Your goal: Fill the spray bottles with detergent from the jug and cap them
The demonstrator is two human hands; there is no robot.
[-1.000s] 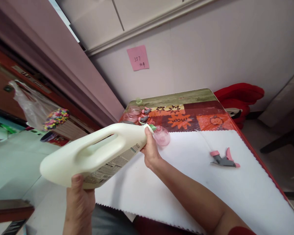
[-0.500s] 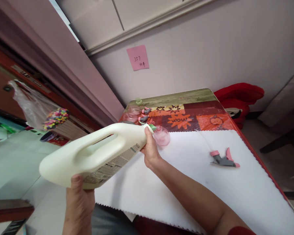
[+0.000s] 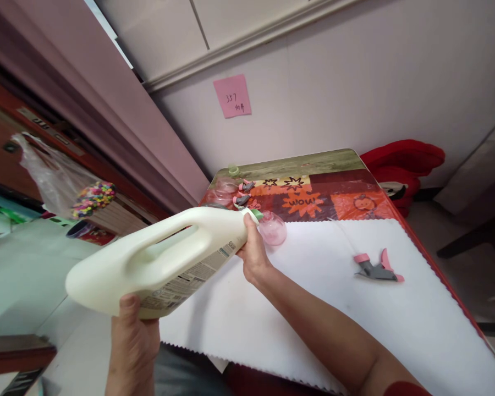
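Observation:
A large cream-coloured jug [image 3: 165,253] with a moulded handle and a printed label lies tilted almost on its side in the air. Under its base end, my left hand [image 3: 134,330] is closed around the body, thumb on the near side. My right hand [image 3: 253,247] grips the neck end. A green spout [image 3: 256,214] points to the right there, at the mouth of a round, clear pink bottle [image 3: 273,229] on the white mat. Whether liquid flows cannot be made out. To the right lies a grey and pink spray trigger [image 3: 377,269] with its thin tube.
More pink bottles [image 3: 223,192] and two spray triggers [image 3: 242,199] sit at the table's far left, near a green cap [image 3: 233,171]. A white mat [image 3: 305,308] covers the near table. Behind the table's right corner is a red plush item [image 3: 402,165].

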